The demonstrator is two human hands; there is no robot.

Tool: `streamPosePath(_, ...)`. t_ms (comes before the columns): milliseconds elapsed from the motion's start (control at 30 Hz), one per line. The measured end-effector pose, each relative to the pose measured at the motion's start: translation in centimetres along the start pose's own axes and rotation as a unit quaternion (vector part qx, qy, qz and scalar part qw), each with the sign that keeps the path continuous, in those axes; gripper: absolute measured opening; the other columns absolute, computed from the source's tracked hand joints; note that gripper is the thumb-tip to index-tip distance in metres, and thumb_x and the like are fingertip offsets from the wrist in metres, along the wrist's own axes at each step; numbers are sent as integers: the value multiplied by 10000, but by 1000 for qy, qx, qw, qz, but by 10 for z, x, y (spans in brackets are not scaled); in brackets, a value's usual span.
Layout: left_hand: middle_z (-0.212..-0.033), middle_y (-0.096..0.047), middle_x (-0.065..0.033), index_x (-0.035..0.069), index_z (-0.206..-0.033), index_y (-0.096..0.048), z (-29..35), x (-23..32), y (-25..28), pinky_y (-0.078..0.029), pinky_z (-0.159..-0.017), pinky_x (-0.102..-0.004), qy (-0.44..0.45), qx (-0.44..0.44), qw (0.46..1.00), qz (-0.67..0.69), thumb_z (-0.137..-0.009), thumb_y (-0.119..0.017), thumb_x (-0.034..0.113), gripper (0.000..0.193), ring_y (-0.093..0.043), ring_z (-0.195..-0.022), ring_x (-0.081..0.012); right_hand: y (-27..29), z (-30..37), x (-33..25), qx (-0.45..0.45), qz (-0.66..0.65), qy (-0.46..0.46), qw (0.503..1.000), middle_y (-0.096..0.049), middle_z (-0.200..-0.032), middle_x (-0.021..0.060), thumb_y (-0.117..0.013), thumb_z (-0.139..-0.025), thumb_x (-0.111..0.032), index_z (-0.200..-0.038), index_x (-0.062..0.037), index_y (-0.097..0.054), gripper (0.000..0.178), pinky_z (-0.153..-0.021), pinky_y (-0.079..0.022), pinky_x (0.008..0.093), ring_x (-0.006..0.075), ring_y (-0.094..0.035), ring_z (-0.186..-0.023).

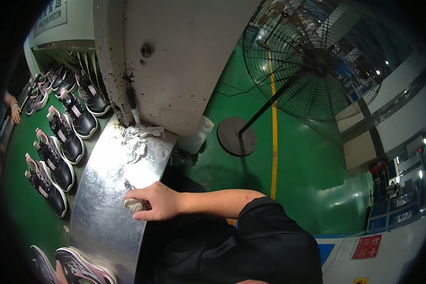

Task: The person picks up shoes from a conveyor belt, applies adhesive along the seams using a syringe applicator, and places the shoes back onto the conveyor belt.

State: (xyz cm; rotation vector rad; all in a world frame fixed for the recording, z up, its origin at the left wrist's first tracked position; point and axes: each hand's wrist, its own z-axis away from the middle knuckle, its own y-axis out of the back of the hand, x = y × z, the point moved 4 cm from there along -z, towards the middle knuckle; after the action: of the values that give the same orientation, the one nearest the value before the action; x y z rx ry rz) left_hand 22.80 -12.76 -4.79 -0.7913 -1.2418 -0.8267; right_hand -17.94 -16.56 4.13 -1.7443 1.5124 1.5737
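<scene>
My right hand [157, 202] is closed around a short tool with a dirty-white, bulky handle [135, 205]. A narrow grey tip [128, 183] points away from the fist, just over the shiny metal bench [99, 208]. Beyond it a crumpled white rag [136, 144] lies on the bench. At the lower left edge, a black and pink sneaker [83, 267] is tilted with its pale sole edge up, beside a second sneaker [43, 265]. A skin-toned patch between them may be part of my left hand; its fingers cannot be made out.
Several black sneakers with pink linings [57, 163] stand in rows on a green surface left of the bench. A stained machine panel [175, 61] rises behind the rag. Another person's hand [15, 113] shows far left. A caged floor fan [312, 61] stands right.
</scene>
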Motion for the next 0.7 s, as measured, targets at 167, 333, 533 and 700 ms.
streamPosePath(167,-1188,-544,-191,12,-1260,-431,-20,-7,22,-480,-910,-409,26,14,996,84,-776,-602,206,548,-571,-1054,-302,-21,-16,-21,-74,-89,8,993,-623,-804,62,-714,-757,-160,-1083,-50,-576,371,-620,-476,259,137,-585,-659)
streamPosePath(333,-1143,-587,-179,-2,-1222,-483,45,22,25,-498,-893,-401,10,3,963,268,-785,-569,220,498,-602,-1020,-288,-20,-42,-40,-176,-255,-53,949,-579,-961,61,-675,-785,-139,-1145,-27,-531,404,-740,-476,276,129,-562,-833)
streamPosePath(533,-1044,-602,-141,19,-1191,-473,126,93,-31,-535,-817,-375,-59,-122,946,296,-698,-671,164,551,-629,-914,-240,-21,-27,-75,-168,-455,-82,870,-605,-877,137,-781,-697,-419,-1099,34,-521,659,-703,-511,324,226,-623,-767)
streamPosePath(700,-1019,-597,-62,46,-1176,-495,122,92,-33,-482,-863,-318,-56,-134,938,314,-635,-745,71,597,-588,-958,-171,-49,-54,-101,-202,-510,-52,834,-590,-704,156,-701,-747,-540,-1027,-2,-532,630,-573,-438,273,203,-579,-621)
